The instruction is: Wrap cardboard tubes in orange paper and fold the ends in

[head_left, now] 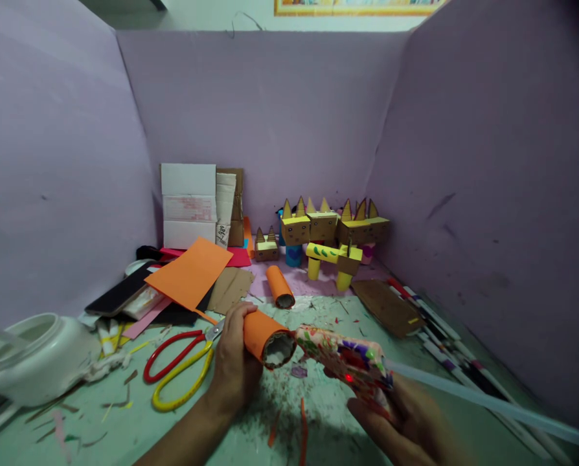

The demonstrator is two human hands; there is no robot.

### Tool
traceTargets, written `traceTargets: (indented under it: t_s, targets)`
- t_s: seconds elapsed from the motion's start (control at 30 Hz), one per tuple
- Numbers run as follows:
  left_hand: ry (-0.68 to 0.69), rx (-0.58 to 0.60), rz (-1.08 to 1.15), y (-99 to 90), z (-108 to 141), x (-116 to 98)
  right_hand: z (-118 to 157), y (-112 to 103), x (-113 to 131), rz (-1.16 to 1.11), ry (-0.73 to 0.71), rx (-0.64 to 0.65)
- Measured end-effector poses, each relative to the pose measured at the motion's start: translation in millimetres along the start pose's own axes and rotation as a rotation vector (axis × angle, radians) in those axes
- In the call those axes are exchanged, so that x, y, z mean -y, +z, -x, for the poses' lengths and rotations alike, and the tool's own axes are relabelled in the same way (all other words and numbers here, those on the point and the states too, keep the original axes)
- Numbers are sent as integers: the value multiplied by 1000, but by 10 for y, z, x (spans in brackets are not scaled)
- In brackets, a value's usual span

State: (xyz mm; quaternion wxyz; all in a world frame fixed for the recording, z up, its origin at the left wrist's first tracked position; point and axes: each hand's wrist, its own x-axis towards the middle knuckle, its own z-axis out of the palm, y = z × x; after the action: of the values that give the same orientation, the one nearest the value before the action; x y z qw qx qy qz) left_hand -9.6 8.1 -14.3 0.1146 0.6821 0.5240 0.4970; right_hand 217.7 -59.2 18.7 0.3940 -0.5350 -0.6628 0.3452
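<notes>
My left hand (238, 353) is wrapped around an orange paper-covered cardboard tube (265, 335), its open end facing me and to the right. In my right hand (391, 414) is a hot glue gun (345, 359) with colourful smears and a lit red light. A long translucent glue stick (484, 396) runs out of its back to the right. The gun's nozzle meets the right rim of the tube; whether it touches is hard to tell. Scissors (185, 369) with red and yellow handles lie left of my left hand. A second orange tube (280, 287) lies farther back.
Cardboard animal figures (323, 233) stand at the back. Orange paper (192, 272) tops a pile at left, with a white pot (32, 356) in front. Brown cardboard (386, 307) and marker pens (457, 349) lie right. Orange strips (304, 430) and scraps litter the front.
</notes>
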Motion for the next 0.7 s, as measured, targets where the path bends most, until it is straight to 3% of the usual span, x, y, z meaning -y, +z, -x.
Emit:
traceTargets:
  t_s: [0.5, 0.7]
  targets:
    - [129, 8, -38, -3, 22, 50, 53, 24, -59, 144, -18, -2]
    - [134, 31, -34, -3, 26, 54, 37, 26, -27, 129, 15, 83]
